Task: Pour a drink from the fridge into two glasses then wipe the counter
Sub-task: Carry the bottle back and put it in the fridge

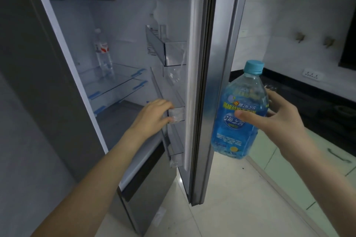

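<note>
right hand [269, 119] is wrapped round the bottle [238, 113], thumb across the label and fingers curled behind, so the drink is already out of the fridge [81, 48] and held upright just to the right of the door [215, 63]. left hand [154, 113] is curled over the front edge of a door shelf [176, 116], looks like it's being used as a handle.

step in hand is probably getting the door shut. best done with a push on the door itself rather than a yank on that shelf, since those clip-in bins can pop loose. fingers should be pulled clear of the seal before it swings home. bottle is big and looks full, cap [253, 67] on, so it's better kept upright and gripped low while the other arm moves.

counter [308, 90] is off to the right, dark top, no glasses can be made out there. one other bottle [103, 50] is left on the glass shelf inside.
</note>
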`<state>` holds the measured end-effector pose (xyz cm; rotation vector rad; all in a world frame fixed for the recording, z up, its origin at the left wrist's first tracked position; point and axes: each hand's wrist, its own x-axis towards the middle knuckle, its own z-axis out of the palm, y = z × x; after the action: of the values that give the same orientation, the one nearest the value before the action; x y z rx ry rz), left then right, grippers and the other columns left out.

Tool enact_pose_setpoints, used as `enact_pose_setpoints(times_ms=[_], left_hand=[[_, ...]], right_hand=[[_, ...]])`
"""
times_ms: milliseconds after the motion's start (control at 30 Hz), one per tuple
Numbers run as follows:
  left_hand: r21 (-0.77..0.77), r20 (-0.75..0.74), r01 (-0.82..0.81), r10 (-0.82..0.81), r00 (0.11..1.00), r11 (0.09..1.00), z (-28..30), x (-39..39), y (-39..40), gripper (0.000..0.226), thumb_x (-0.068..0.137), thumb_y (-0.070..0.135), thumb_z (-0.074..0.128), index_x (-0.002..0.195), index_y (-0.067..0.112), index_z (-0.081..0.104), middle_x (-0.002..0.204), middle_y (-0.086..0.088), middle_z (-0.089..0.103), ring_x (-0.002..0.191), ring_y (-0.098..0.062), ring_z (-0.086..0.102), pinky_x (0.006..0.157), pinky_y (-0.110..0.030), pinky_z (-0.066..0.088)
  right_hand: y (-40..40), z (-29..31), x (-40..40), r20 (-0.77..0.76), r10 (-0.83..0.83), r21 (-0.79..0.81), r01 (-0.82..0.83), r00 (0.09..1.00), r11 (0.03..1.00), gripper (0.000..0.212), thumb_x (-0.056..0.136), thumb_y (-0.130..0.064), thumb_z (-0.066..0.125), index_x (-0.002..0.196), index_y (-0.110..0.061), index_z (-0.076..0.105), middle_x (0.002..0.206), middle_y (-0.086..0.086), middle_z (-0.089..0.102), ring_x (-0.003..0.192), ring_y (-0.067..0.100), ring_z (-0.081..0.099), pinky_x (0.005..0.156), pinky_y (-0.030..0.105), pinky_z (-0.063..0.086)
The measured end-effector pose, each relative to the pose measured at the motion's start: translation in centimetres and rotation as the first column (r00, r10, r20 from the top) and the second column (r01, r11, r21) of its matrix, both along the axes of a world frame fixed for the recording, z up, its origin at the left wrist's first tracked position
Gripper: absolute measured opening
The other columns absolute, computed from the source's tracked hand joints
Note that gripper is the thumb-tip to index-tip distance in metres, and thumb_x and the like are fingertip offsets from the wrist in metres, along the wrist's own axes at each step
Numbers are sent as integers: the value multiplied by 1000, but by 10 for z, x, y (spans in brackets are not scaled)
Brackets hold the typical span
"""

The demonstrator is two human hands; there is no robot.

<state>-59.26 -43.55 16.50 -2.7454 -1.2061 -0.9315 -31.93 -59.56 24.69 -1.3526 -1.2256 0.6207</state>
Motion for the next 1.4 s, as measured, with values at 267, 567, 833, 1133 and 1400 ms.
enact_pose_setpoints(times_ms=[267, 567, 833, 1133, 1400], left_hand=[[-67, 13, 97, -96, 995, 993, 5, 12, 11, 18, 81, 13, 74, 94, 9, 61, 90, 0, 57, 89, -13, 48, 71, -22, 38], [-113, 115, 139, -126, 985, 984, 0, 72, 25, 18, 79, 17, 77, 88, 10, 63, 88, 4, 52, 89, -10, 45, 69, -26, 31], [-112, 111, 170, -158, 981, 979, -2, 135, 42, 20, 77, 20, 79, 84, 17, 61, 88, 9, 53, 89, -4, 44, 67, -14, 33], [-90, 79, 123, -116, 990, 988, -1, 200, 60, 20, 77, 22, 79, 87, 13, 64, 89, 4, 57, 90, -15, 51, 73, -28, 40], [-18, -4, 52, -52, 999, 998, -1, 258, 81, 24, 80, 26, 76, 86, 9, 59, 83, -4, 57, 83, -21, 49, 67, -33, 38]], right_hand=[[-1, -3, 6, -3, -65, -15, 65, 998, 998, 77, 51, -39, 85, 123, -27, 59, 108, -11, 68, 94, 12, 68, 75, 32, 58], [6, -9, 36, -6, -86, -7, 86, 996, 996, 66, 63, -25, 86, 122, -26, 57, 107, -13, 66, 78, -9, 64, 54, 10, 50], [19, -13, 84, -6, -129, 10, 130, 992, 992, 67, 64, -21, 86, 124, -24, 56, 108, -11, 65, 79, -11, 64, 56, 10, 52], [41, -16, 147, -3, -124, 21, 124, 992, 992, 68, 66, -18, 87, 126, -20, 56, 109, -6, 66, 77, -11, 64, 55, 8, 49], [77, -22, 185, 5, -84, 16, 84, 996, 996, 68, 65, -18, 88, 125, -19, 55, 105, -8, 65, 81, -8, 64, 61, 9, 51]])
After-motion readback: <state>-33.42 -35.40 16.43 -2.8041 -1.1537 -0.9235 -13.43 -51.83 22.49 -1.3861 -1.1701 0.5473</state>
